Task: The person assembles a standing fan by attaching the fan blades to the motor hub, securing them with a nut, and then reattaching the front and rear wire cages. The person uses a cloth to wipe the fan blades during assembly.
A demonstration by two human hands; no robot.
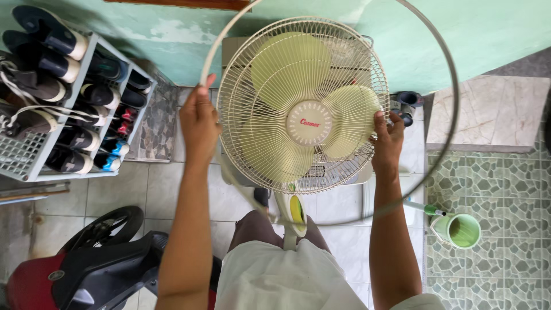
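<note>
My left hand is clenched on a thin pale ring, the loose hoop that loops wide around the fan, gripping it at the upper left. My right hand is at the right edge of the fan's wire grille, fingers curled onto the outer wires; whether it also pinches the ring there I cannot tell. The fan stands upright in front of my knees, cream grille facing me, pale green blades behind the wires, stem running down between my legs. The ring sits well off the grille on the right and top, close only by my left hand.

To do this well, I judge: keep the ring level with the grille rim, centre it so the gap is even all round, steady the grille with the right hand so the fan does not tip, and move the ring slowly so it does not snag the wires.

Around: shoe rack at left, red and black scooter lower left, green cup on the patterned floor at right, green wall behind.
</note>
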